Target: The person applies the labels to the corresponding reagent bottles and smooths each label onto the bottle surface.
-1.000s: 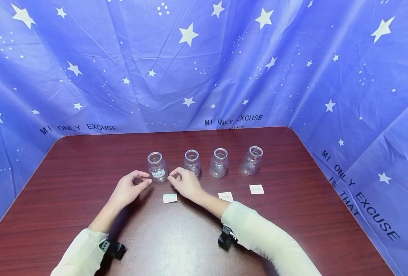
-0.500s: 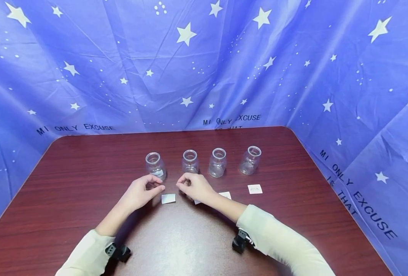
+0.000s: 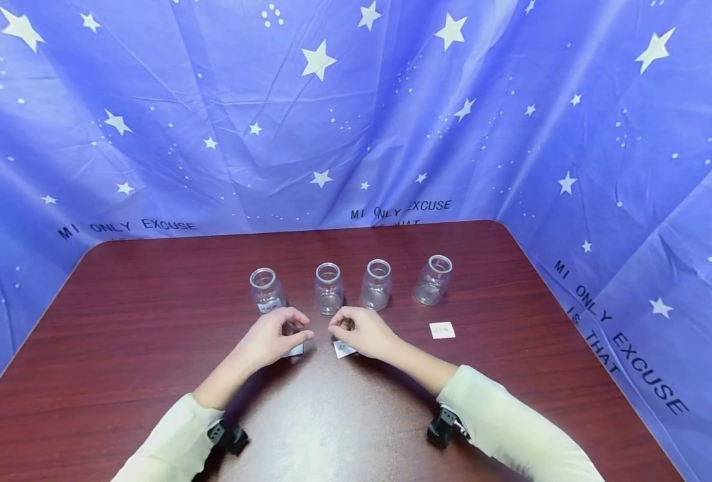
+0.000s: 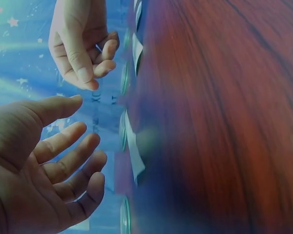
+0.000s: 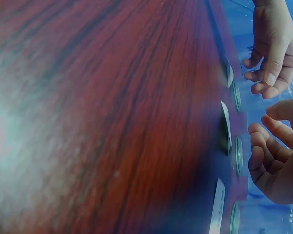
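— How many clear, round-mouthed glass jars (image 3: 328, 289)?
— Four.
— Pale rectangular paper labels (image 3: 442, 330)?
— Three loose in the head view, one on a jar.
— Bare hands (image 3: 270, 337)?
— Two.
— Black wrist cameras (image 3: 229, 436)?
— Two.

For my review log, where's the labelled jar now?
In the head view, the labelled jar stands leftmost in its row, beside an unlabelled jar and just beyond the left hand.

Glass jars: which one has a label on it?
The leftmost jar, behind the left hand, carries a white label; the other three jars show none.
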Demonstrator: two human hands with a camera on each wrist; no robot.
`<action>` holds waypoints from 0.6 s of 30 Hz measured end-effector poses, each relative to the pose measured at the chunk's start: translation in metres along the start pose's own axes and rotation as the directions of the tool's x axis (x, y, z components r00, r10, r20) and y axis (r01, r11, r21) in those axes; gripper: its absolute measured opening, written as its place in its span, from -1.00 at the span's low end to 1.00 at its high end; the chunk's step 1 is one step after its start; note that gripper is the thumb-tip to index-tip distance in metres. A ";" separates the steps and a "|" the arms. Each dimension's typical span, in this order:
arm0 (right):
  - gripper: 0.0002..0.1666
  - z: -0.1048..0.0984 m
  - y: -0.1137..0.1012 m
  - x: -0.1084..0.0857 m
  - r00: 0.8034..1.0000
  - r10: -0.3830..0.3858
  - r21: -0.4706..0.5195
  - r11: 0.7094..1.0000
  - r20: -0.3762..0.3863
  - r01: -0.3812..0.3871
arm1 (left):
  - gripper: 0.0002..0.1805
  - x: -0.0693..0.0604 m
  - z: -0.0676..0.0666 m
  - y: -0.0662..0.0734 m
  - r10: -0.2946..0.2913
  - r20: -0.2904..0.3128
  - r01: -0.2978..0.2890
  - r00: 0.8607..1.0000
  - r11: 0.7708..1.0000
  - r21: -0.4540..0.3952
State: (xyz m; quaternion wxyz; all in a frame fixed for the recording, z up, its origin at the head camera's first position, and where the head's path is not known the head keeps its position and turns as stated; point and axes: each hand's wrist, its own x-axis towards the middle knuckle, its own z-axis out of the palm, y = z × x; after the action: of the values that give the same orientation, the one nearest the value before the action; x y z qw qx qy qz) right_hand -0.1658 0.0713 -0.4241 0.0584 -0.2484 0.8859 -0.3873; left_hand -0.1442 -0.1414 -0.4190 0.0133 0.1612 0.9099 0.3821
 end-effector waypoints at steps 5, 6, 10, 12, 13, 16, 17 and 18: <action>-0.93 -0.009 0.006 -0.007 0.999 0.035 0.033 0.999 0.036 -0.036 | -0.76 0.004 0.008 0.006 0.061 0.007 -0.061 0.998 0.998 0.022; -0.93 -0.011 0.007 -0.009 0.998 0.041 0.034 0.999 0.047 -0.043 | -0.76 0.004 0.010 0.008 0.071 0.008 -0.071 0.997 0.997 0.026; -0.89 -0.018 0.014 -0.014 0.997 0.017 0.004 1.000 0.075 -0.018 | -0.76 0.006 0.015 0.012 0.098 0.015 -0.099 0.995 0.994 0.039; -0.85 -0.022 0.017 -0.016 0.996 -0.007 -0.027 1.000 0.085 0.009 | -0.77 0.007 0.017 0.014 0.109 0.022 -0.110 0.994 0.993 0.048; -0.84 -0.023 0.018 -0.017 0.996 -0.023 -0.048 0.998 0.086 0.027 | -0.77 0.007 0.019 0.015 0.114 0.026 -0.116 0.993 0.992 0.054; -0.80 -0.027 0.022 -0.020 0.994 -0.053 -0.122 0.990 0.092 0.065 | -0.79 0.008 0.023 0.016 0.108 0.050 -0.112 0.993 0.991 0.079; -0.78 -0.027 0.022 -0.020 0.994 -0.060 -0.150 0.986 0.094 0.073 | -0.78 0.009 0.024 0.017 0.102 0.058 -0.108 0.993 0.990 0.094; -0.77 -0.028 0.024 -0.021 0.993 -0.067 -0.173 0.981 0.096 0.083 | -0.79 0.009 0.026 0.017 0.098 0.064 -0.104 0.993 0.988 0.110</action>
State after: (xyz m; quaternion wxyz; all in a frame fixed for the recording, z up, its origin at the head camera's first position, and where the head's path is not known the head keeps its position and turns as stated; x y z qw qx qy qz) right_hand -0.1654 0.1133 -0.4233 0.0613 -0.3029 0.9033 -0.2977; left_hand -0.1443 -0.1094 -0.4247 0.0116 0.2188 0.9200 0.3250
